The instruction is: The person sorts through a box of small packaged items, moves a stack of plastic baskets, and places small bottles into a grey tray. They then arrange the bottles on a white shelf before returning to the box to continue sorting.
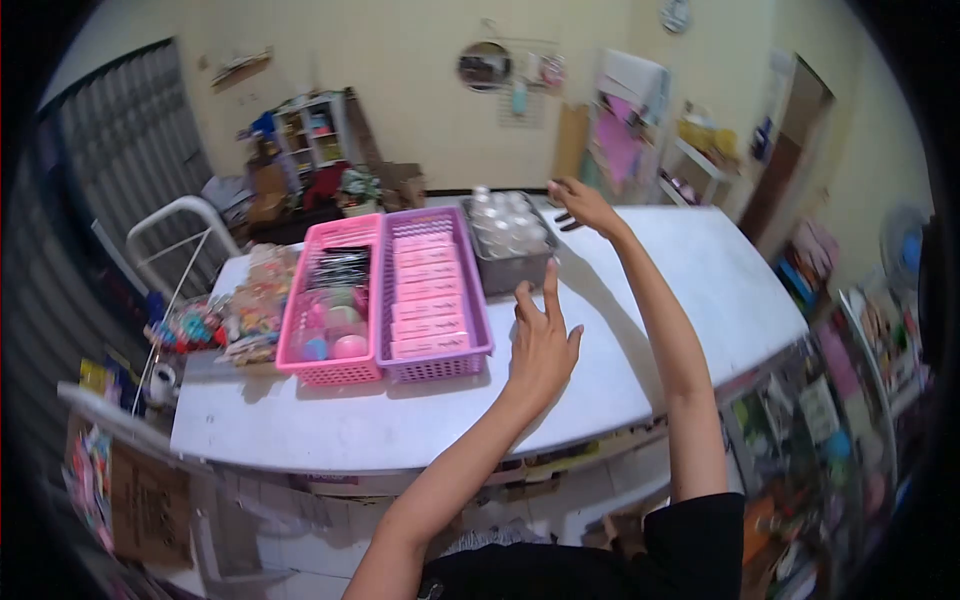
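On the white table stand three baskets side by side. The pink basket (292,330) holds black packets and pink, green and blue items. Beside it, the purple basket (480,325) has a row of pink boxes (428,290). A grey basket (515,275) to their right is filled with clear bottles (508,222). My left hand (544,340) is just in front of the grey basket, fingers apart and holding nothing. Off the grey basket's right side is my right hand (585,207), its fingers spread with nothing visible in them.
Packets of colourful small items (265,300) are heaped at the table's left (300,430). A white metal frame (180,208) stands behind them. Shelves with goods (850,400) are at the right, and a cardboard box (150,500) is at the lower left.
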Available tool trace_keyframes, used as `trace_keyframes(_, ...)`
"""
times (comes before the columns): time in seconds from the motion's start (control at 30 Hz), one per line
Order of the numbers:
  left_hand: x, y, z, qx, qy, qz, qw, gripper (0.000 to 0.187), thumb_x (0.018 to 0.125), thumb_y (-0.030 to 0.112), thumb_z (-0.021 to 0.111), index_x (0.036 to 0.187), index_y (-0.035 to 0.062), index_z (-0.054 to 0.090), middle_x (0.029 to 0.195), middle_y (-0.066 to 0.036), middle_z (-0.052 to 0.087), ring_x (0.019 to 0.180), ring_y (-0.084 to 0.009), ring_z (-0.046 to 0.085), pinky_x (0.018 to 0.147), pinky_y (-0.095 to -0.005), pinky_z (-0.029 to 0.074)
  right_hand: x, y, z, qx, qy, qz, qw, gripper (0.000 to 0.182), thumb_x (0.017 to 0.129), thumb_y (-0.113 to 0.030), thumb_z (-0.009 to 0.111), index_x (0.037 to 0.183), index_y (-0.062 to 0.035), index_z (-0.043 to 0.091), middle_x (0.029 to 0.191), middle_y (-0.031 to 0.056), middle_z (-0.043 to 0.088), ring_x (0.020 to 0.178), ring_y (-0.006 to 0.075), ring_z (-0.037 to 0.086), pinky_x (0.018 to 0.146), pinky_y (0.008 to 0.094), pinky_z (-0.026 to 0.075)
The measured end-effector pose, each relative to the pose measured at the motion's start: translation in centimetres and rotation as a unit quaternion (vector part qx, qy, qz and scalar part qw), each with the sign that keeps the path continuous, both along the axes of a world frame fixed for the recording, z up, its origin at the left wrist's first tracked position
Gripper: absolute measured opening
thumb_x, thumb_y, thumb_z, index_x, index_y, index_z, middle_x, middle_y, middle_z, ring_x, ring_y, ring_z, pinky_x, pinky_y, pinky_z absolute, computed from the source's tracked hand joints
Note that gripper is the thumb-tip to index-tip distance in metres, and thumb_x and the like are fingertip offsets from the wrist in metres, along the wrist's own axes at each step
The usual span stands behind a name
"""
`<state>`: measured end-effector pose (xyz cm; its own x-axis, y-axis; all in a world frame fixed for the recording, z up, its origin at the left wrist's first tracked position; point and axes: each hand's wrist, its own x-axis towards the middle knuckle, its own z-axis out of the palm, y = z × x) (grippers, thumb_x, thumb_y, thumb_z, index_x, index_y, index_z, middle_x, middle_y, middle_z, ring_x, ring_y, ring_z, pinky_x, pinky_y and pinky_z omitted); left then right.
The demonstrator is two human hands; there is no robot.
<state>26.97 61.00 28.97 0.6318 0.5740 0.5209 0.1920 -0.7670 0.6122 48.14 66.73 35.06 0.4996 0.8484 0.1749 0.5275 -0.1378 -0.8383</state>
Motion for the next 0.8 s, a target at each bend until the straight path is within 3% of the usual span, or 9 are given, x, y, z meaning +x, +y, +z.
trace_keyframes(0.07, -0.8, -1.8, 0.9, -0.024, -0.024, -0.058, 0.998, 0.075, 0.072, 0.013, 0.062, 0.129, 0.0027, 0.014, 0.112, -0.027, 0.025, 0.097, -0.0441, 0.040, 0.078, -0.0422, 0.042, -0.5, -4.7, -0.1, 0.065, 0.008, -0.023, 0.998, 0.059, 0.082, -0.046, 0.046, 0.119, -0.0001, 0.038, 0.110, 0.0191, 0.050, 0.086, 0.0265, 0.058, 0.064, 0.0340, 0.051)
trace_keyframes(0.17, -3.0, -5.8, 1.0, -0.021, -0.105, -0.200, 0.974, 0.060, 0.072, 0.009, 0.062, 0.122, -0.0010, 0.030, 0.112, -0.020, 0.029, 0.095, -0.0331, 0.043, 0.080, -0.0374, 0.042, -4.7, -16.5, -0.3, 0.177, 0.008, -0.130, 0.975, 0.050, 0.085, -0.039, 0.044, 0.118, -0.0015, 0.040, 0.109, 0.0176, 0.051, 0.089, 0.0252, 0.057, 0.071, 0.0332, 0.049)
trace_keyframes(0.27, -6.0, -10.4, -0.8, -0.031, -0.124, -0.383, 0.915, 0.049, 0.068, 0.004, 0.064, 0.112, -0.0011, 0.043, 0.107, -0.017, 0.037, 0.095, -0.0284, 0.044, 0.078, -0.0348, 0.043, -11.3, -30.6, -5.8, 0.404, 0.072, -0.304, 0.860, 0.034, 0.089, -0.025, 0.040, 0.113, -0.0018, 0.044, 0.099, 0.0124, 0.056, 0.089, 0.0198, 0.057, 0.074, 0.0297, 0.046)
trace_keyframes(0.37, -7.4, -13.1, -7.0, -0.086, -0.039, -0.518, 0.850, 0.047, 0.070, 0.007, 0.064, 0.111, -0.0012, 0.043, 0.109, -0.017, 0.037, 0.096, -0.0268, 0.046, 0.076, -0.0326, 0.044, -20.8, -42.6, -18.6, 0.274, 0.058, -0.678, 0.680, 0.028, 0.083, -0.031, 0.051, 0.092, -0.0048, 0.054, 0.078, 0.0008, 0.054, 0.067, 0.0079, 0.049, 0.057, 0.0217, 0.039)
trace_keyframes(0.43, -8.6, -13.9, -11.0, -0.128, 0.063, -0.552, 0.822, 0.047, 0.074, 0.011, 0.061, 0.114, 0.0005, 0.041, 0.111, -0.017, 0.035, 0.098, -0.0284, 0.043, 0.078, -0.0337, 0.042, -31.1, -48.2, -26.1, 0.118, 0.106, -0.746, 0.647, 0.022, 0.081, -0.028, 0.053, 0.088, -0.0067, 0.055, 0.071, -0.0016, 0.051, 0.061, 0.0083, 0.045, 0.055, 0.0238, 0.038)
trace_keyframes(0.47, -8.5, -13.8, -14.4, -0.126, 0.076, -0.561, 0.815, 0.047, 0.075, 0.017, 0.061, 0.114, 0.0003, 0.040, 0.110, -0.018, 0.035, 0.098, -0.0285, 0.043, 0.078, -0.0335, 0.042, -36.7, -49.1, -26.5, 0.191, 0.211, -0.720, 0.633, 0.018, 0.080, -0.024, 0.053, 0.088, -0.0073, 0.055, 0.074, -0.0002, 0.053, 0.064, 0.0089, 0.048, 0.058, 0.0239, 0.040)
trace_keyframes(0.53, -10.5, -15.1, -16.6, -0.229, 0.184, -0.553, 0.780, 0.049, 0.074, 0.016, 0.061, 0.114, -0.0009, 0.038, 0.109, -0.017, 0.035, 0.095, -0.0267, 0.044, 0.076, -0.0327, 0.044, -45.4, -51.5, -26.9, 0.160, 0.289, -0.799, 0.502, 0.018, 0.079, -0.022, 0.055, 0.092, -0.0090, 0.057, 0.081, 0.0024, 0.057, 0.075, 0.0136, 0.055, 0.065, 0.0254, 0.044)
trace_keyframes(0.67, -14.3, -21.3, -18.2, -0.131, 0.214, -0.589, 0.768, 0.045, 0.071, 0.003, 0.059, 0.111, -0.0011, 0.038, 0.105, -0.016, 0.038, 0.083, -0.0254, 0.048, 0.068, -0.0320, 0.044, -58.6, -54.3, -24.7, 0.225, 0.177, -0.892, 0.350, 0.020, 0.078, -0.021, 0.057, 0.094, -0.0081, 0.058, 0.084, 0.0037, 0.057, 0.078, 0.0144, 0.055, 0.067, 0.0274, 0.045)
trace_keyframes(0.8, -19.2, -33.5, -18.7, -0.158, 0.170, -0.697, 0.678, 0.046, 0.073, 0.004, 0.059, 0.113, -0.0023, 0.036, 0.110, -0.015, 0.037, 0.081, -0.0239, 0.047, 0.065, -0.0319, 0.043, -68.3, -58.8, -26.6, 0.232, 0.100, -0.932, 0.261, 0.017, 0.077, -0.014, 0.058, 0.093, -0.0061, 0.058, 0.087, 0.0054, 0.057, 0.077, 0.0146, 0.056, 0.065, 0.0275, 0.047)
